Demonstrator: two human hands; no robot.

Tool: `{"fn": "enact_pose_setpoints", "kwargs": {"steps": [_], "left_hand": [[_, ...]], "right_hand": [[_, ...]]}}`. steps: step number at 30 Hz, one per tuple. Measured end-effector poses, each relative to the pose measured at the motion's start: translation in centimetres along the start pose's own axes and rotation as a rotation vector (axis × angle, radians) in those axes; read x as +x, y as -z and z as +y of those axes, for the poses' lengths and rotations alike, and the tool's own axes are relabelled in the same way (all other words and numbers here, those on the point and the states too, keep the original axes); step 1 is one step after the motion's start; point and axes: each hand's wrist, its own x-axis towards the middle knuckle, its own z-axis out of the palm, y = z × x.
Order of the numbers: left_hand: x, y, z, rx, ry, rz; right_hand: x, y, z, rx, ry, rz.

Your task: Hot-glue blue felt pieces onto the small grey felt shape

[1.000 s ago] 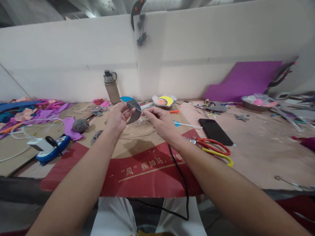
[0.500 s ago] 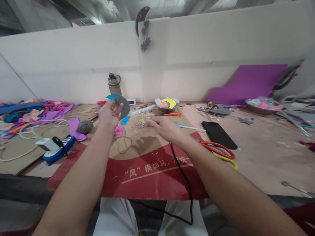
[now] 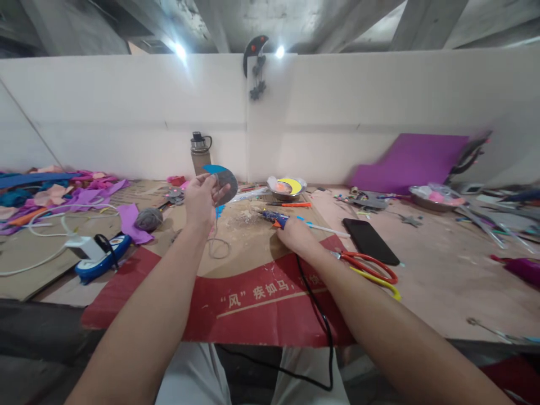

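Note:
My left hand (image 3: pixel 205 199) is closed on a grey felt crescent (image 3: pixel 228 183) with a blue piece (image 3: pixel 214 169) along its top edge, raised above the table. A string hangs below it onto the cardboard. My right hand (image 3: pixel 297 235) is wrapped round a blue glue gun (image 3: pixel 273 217), whose tip points left over the brown cardboard (image 3: pixel 248 247). A clear glue stick (image 3: pixel 329 230) reaches out to the right behind the hand, and a black cord (image 3: pixel 317 306) runs down from it.
Red and yellow scissors (image 3: pixel 369 265) and a black phone (image 3: pixel 370 242) lie right of my right hand. A metal bowl (image 3: pixel 286 196) with a yellow crescent stands behind. At left are grey yarn (image 3: pixel 149 219), a blue power strip (image 3: pixel 103 259) and felt scraps. A bottle (image 3: pixel 201 154) stands near the wall.
My left hand has moved slightly right with the crescent. The glue gun now shows in my right hand, which has shifted right and lower. The camera view has tilted up.

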Motion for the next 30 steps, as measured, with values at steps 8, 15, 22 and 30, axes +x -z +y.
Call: {"fn": "enact_pose_setpoints", "kwargs": {"steps": [8, 15, 22, 30], "left_hand": [[-0.5, -0.1, 0.0, 0.018, -0.038, -0.047], [-0.8, -0.4, -0.7, 0.116, -0.099, -0.035], [-1.5, -0.6, -1.7, 0.170, -0.078, -0.069], [-1.7, -0.6, -1.8, 0.182, -0.087, -0.107]], "right_hand": [[0.0, 3.0, 0.1, 0.663, -0.199, 0.006], [-0.5, 3.9, -0.9, 1.158, 0.226, 0.247], [-2.1, 4.1, -2.5, 1.254, 0.439, 0.202], [-2.4, 3.7, -2.7, 0.998, 0.485, 0.292]]}}
